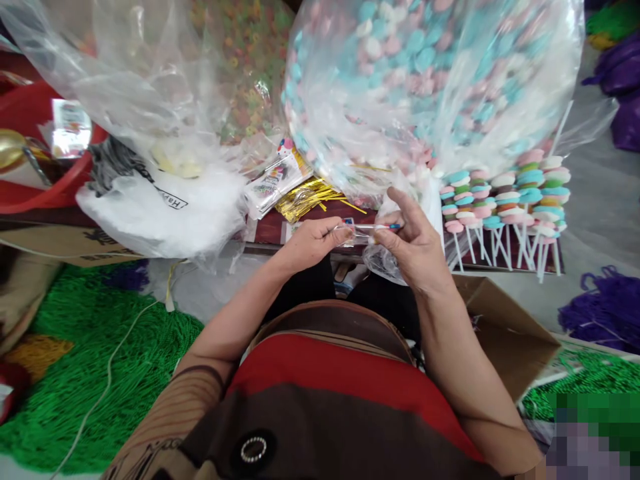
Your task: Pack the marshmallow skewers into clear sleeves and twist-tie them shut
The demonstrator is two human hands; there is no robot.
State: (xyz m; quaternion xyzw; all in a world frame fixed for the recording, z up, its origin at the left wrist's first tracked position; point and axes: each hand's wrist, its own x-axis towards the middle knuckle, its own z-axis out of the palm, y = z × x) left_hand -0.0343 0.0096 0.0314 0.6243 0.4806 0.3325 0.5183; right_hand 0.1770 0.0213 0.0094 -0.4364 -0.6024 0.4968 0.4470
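Note:
Between my two hands is a small clear plastic bag with bits of red and blue print, stretched level above the table's front edge. My left hand pinches its left end between thumb and fingers. At the other end, my right hand grips it with thumb and forefinger, the other fingers raised. Crumpled clear plastic hangs just below my right hand. Gold twist ties and a stack of printed bags lie just beyond my left hand.
A big clear bag of pink, blue and white candies stands behind, with a bag of orange and green pieces beside it. Candy skewers on white sticks lie at right. A red basin and white plastic bag sit left.

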